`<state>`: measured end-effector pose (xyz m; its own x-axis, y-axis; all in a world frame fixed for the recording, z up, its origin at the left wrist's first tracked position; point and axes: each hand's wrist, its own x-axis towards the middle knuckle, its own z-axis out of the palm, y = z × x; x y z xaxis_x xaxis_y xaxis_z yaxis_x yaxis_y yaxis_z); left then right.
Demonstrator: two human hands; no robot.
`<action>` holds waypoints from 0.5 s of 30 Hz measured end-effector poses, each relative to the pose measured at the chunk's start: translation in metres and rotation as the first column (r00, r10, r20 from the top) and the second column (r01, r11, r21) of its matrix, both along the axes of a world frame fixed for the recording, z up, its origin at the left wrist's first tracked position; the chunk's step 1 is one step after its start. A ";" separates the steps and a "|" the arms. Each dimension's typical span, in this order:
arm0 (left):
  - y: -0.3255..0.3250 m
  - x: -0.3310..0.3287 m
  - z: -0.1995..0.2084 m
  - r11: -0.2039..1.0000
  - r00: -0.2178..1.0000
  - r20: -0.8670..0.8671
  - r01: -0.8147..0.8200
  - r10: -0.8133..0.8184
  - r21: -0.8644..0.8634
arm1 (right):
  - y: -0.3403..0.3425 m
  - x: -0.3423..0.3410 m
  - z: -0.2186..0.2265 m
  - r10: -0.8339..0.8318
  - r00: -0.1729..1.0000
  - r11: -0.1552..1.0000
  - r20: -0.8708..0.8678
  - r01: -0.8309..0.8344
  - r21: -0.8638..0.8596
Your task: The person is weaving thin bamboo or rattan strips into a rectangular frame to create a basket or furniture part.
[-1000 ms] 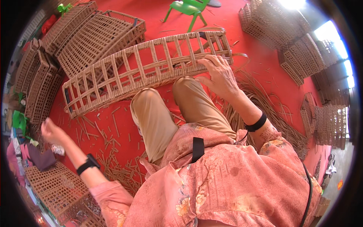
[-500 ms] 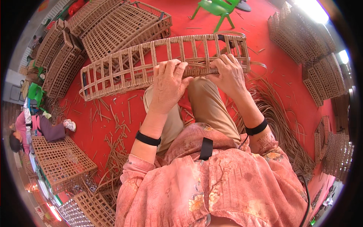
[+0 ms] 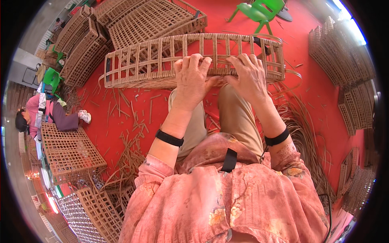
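Across my knees lies a long brown woven basket frame (image 3: 150, 60) with an open lattice side and a wrapped rim. My left hand (image 3: 192, 79) grips its near edge around the middle, fingers curled over and thumb pointing right. Just to the right, my right hand (image 3: 248, 75) closes on the same edge, its thumb almost meeting the left one. Whatever thin strand may be pinched under the fingers is hidden. A loose strip (image 3: 295, 81) loops out past the frame's right end.
Stacked baskets (image 3: 156, 22) stand at the far left, more baskets (image 3: 340, 52) at the right. Long cane strips (image 3: 304, 133) heap beside my right leg; cut scraps (image 3: 131, 141) litter the red floor. A green chair (image 3: 259, 12) is ahead. Another person (image 3: 52, 113) sits at the left.
The view has shifted, so the scene sits farther right. The basket frame looks more level, and my hands stay on its near edge, with the right fingers slightly shifted.
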<state>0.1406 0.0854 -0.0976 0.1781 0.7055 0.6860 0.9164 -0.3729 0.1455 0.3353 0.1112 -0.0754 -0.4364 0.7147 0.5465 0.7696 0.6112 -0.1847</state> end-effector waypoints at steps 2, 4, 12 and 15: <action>-0.002 -0.003 -0.001 0.999 1.000 -0.012 0.004 -0.004 -0.043 | 0.000 -0.005 0.001 -0.014 1.000 1.000 0.011 0.014 -0.006; -0.002 -0.006 -0.001 0.999 1.000 0.007 0.008 -0.008 -0.039 | 0.000 -0.010 0.003 -0.017 1.000 1.000 0.022 0.017 -0.007; -0.006 -0.013 0.005 0.997 0.999 0.040 -0.009 0.012 -0.071 | -0.002 -0.012 0.004 0.059 0.998 0.998 -0.009 -0.059 0.002; -0.012 -0.023 0.003 0.996 1.000 0.002 -0.003 0.003 -0.092 | -0.004 -0.017 0.006 0.052 0.999 0.999 -0.002 -0.052 -0.006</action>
<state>0.1172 0.0737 -0.0949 0.1741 0.7663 0.6185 0.9172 -0.3548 0.1815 0.3182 0.1075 -0.0690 -0.4720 0.6943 0.5433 0.7366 0.6492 -0.1896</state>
